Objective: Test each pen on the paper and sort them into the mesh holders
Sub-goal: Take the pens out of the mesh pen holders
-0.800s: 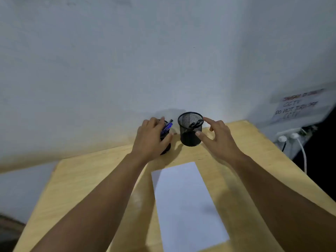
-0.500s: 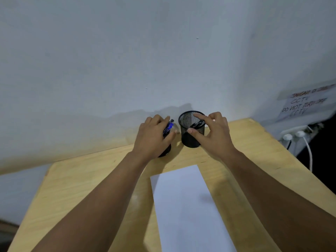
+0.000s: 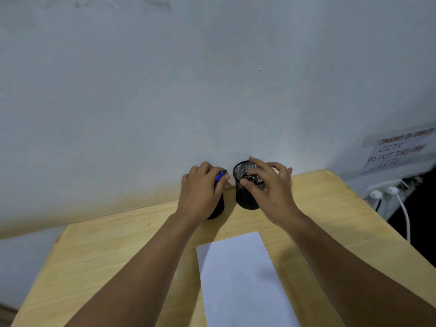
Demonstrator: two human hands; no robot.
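Wooden table (image 3: 99,251) against wall; white paper (image 3: 240,279) lies near its front edge. Left hand (image 3: 200,192) wraps curled fingers round left mesh holder (image 3: 218,208), blue pens (image 3: 219,177) at thumb. Right hand (image 3: 271,187) reaches over right mesh holder (image 3: 243,197); thumb and forefinger pinch black pens (image 3: 251,178), remaining fingers splayed.

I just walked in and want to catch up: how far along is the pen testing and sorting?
Barely begun, it seems. Done: nothing visible; the paper looks blank. In hand: the left hand grips the left holder with blue pens; the right hand reaches into the right holder at dark pens. Left: testing and sorting.
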